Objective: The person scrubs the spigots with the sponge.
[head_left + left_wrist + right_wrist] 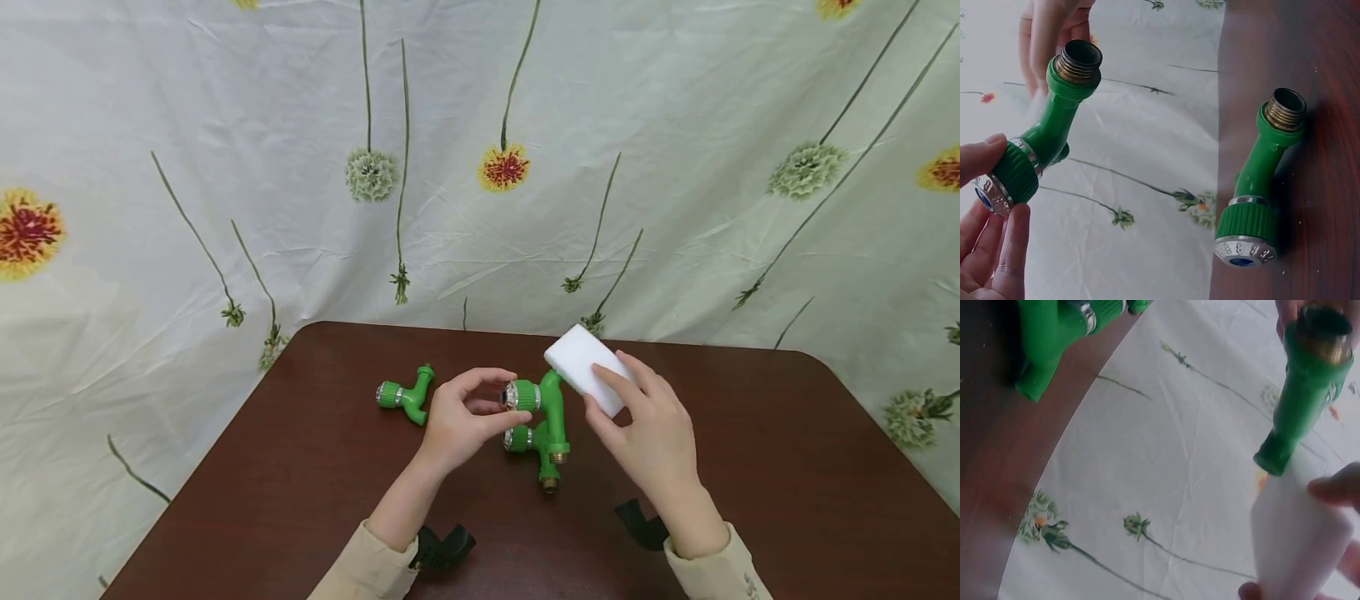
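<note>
My left hand [461, 421] pinches the ribbed knob of a green faucet [553, 408] and holds it up over the table. The faucet's brass threaded end [1079, 61] shows in the left wrist view. In my right hand [656, 425] is a white sponge block [585, 367], gripped between thumb and fingers. One end of the sponge is right at the faucet's spout [1274, 453] in the right wrist view. Below the held faucet, a second green faucet [1254, 181] lies on the table.
A third green faucet [405, 395] lies at the left on the dark brown table [300, 467]. Black curved pieces [446, 547] show by both wrists. A white flowered cloth [450, 250] hangs behind the table's far edge.
</note>
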`<move>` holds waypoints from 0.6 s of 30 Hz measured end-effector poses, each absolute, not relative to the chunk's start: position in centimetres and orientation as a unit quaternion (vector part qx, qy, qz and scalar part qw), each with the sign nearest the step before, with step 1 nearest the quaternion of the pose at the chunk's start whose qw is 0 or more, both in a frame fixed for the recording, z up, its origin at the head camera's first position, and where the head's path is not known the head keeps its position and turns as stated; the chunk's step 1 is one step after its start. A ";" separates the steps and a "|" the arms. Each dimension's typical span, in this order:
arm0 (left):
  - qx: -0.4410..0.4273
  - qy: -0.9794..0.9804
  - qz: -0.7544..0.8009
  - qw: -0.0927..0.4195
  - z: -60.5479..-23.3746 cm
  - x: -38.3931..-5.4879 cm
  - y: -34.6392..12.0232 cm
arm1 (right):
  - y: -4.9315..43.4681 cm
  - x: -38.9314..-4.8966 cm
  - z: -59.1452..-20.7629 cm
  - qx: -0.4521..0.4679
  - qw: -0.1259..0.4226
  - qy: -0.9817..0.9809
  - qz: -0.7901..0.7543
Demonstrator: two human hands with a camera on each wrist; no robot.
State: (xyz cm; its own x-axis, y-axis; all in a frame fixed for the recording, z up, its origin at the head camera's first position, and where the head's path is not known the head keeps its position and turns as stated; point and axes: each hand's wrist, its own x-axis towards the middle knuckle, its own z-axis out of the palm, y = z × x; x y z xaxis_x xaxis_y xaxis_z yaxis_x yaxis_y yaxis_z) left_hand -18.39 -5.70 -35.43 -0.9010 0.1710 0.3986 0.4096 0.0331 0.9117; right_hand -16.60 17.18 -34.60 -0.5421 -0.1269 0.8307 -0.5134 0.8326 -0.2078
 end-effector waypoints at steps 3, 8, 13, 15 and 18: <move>-0.205 -0.712 -0.667 0.083 -35.8 -18.6 -5.7 | 17.6 -16.7 -34.4 0.153 0.451 -0.849 0.229; -0.218 -0.711 -0.663 0.088 -35.7 -18.5 -5.5 | 17.5 -16.6 -34.3 0.179 0.457 -0.830 0.267; -0.247 -0.714 -0.647 0.103 -34.3 -17.5 -5.3 | 16.8 -16.5 -34.6 0.229 0.434 -0.830 0.264; -0.251 -0.717 -0.642 0.103 -33.7 -17.0 -5.2 | 16.8 -16.6 -34.7 0.237 0.430 -0.834 0.251; -0.251 -0.717 -0.642 0.101 -33.6 -17.0 -5.2 | 17.0 -16.7 -34.7 0.232 0.426 -0.842 0.235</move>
State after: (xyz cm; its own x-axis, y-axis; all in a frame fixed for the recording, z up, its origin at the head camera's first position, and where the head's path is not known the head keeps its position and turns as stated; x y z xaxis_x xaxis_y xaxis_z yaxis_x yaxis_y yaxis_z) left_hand -16.96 -5.19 -33.62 -0.8538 0.2309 0.4666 0.4893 0.0498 0.8707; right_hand -16.66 16.99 -34.66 -0.5291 -0.1894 0.8271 -0.5908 0.7819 -0.1989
